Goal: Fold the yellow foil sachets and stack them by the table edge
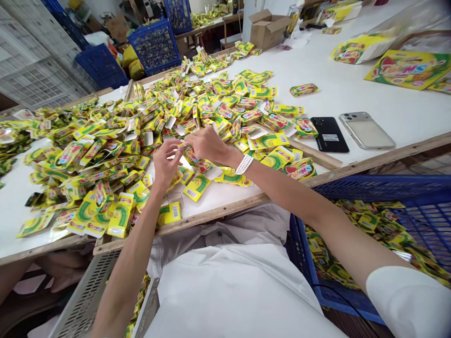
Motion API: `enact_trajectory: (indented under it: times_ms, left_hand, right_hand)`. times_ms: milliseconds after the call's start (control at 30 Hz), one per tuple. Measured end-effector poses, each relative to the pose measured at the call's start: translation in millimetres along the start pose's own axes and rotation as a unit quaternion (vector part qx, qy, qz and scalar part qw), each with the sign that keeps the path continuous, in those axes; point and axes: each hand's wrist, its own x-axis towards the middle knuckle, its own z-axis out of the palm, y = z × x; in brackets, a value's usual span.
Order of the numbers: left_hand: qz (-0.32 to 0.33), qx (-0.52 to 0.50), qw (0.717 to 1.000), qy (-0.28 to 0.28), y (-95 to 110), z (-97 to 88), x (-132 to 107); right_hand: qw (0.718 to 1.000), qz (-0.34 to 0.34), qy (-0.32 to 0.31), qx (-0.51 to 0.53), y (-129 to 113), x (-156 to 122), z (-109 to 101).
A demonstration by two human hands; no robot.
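Note:
My left hand (166,163) and my right hand (208,144) meet over a heap of small yellow-and-green cartons (214,101). The left fingers are curled, with their tips close to the right fingertips. My right hand is closed, its fingers pointing left and a white beaded bracelet (244,164) on its wrist. Whatever lies between the fingertips is too small and too hidden to name. Just below the hands, a flat carton with a barcode (196,188) rests on the white tabletop (211,193).
Two phones, one black (330,134) and one clear-cased (367,130), lie to the right. A blue crate (421,225) of cartons stands below right, a pale crate (82,291) below left. A wooden strip (211,213) edges the table. A cardboard box (268,30) sits farther back.

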Motion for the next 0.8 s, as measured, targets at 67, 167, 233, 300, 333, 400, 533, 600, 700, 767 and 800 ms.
enact_trajectory:
  times_ms: [67, 167, 233, 300, 333, 400, 533, 600, 700, 767, 800]
  left_hand:
    - [-0.001, -0.003, 1.000, -0.003, -2.1, 0.6, 0.4]
    - [-0.002, -0.013, 1.000, -0.005, -4.7, 1.7, 0.4]
    - [-0.001, -0.008, 1.000, -0.002, -5.8, 2.8, -0.3]
    - [-0.002, 0.000, 1.000, 0.003, -6.8, 4.6, -1.4]
    - [-0.004, 0.001, 1.000, 0.004, -7.4, 5.6, -1.9]
    - [-0.009, -0.004, 1.000, -0.001, -9.0, 7.7, -2.7]
    - [0.004, 0.006, 1.000, -0.030, -13.2, 9.7, -3.6]
    - [0.030, 0.041, 0.997, -0.052, -14.7, 10.5, -4.9]
    - [0.069, 0.135, 0.985, -0.082, -14.0, 13.0, -8.2]
    - [0.078, 0.189, 0.975, -0.091, -11.7, 14.7, -10.0]
    - [0.079, 0.206, 0.971, -0.094, -10.5, 15.2, -10.4]
  right_hand:
    - [1.000, 0.021, -0.014, -0.008, -2.9, 1.5, -3.5]
    - [0.999, 0.045, -0.014, -0.005, -8.1, 2.9, -6.3]
    - [0.998, 0.065, -0.004, 0.003, -10.5, 3.4, -4.5]
    - [0.994, 0.105, 0.011, 0.011, -11.3, 4.1, -0.4]
    - [0.991, 0.129, 0.021, 0.016, -11.2, 4.4, 2.0]
    - [0.984, 0.171, 0.042, 0.031, -10.4, 5.1, 5.8]
    - [0.974, 0.203, 0.074, 0.063, -10.0, 5.1, 5.8]
    - [0.970, 0.213, 0.085, 0.075, -11.9, 4.8, 2.4]
    - [0.961, 0.245, 0.093, 0.090, -16.2, 4.8, -3.9]
    - [0.955, 0.263, 0.093, 0.095, -18.4, 5.2, -7.6]
    - [0.954, 0.268, 0.094, 0.098, -18.9, 5.5, -8.9]
